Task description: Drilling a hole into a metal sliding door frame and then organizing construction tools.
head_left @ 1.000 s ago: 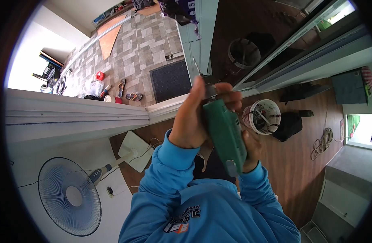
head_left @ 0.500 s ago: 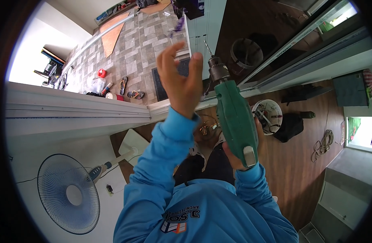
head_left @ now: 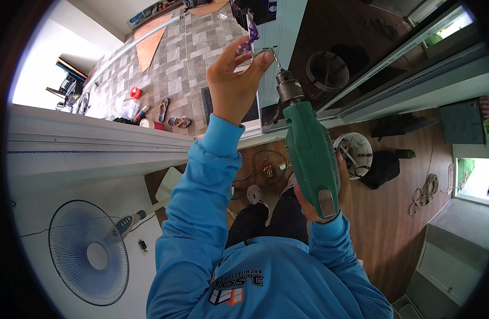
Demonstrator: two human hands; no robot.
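Note:
My right hand (head_left: 343, 175) is closed round the green drill (head_left: 309, 151), held upright in front of me, its metal chuck (head_left: 288, 86) fitted with a thin bit (head_left: 278, 61). My left hand (head_left: 235, 85) is raised beside the bit, fingers apart, thumb and fingertips at the edge of the pale door frame (head_left: 274, 32); whether they touch it I cannot tell. Torn purple-and-black plastic wrapping (head_left: 254, 33) hangs at that edge, just above my fingertips.
Sandals (head_left: 178, 122) lie on the tiled floor (head_left: 186, 64) beyond the threshold. A white bucket of tools (head_left: 353, 154), a black bag (head_left: 380, 170) and a coiled cable (head_left: 425, 194) are on the wooden floor to my right. A fan (head_left: 90, 252) stands left, cords near my feet.
My left hand has left the drill's chuck and risen to the frame edge. The drill has shifted right in my right hand's grip, exposing its chuck and bit.

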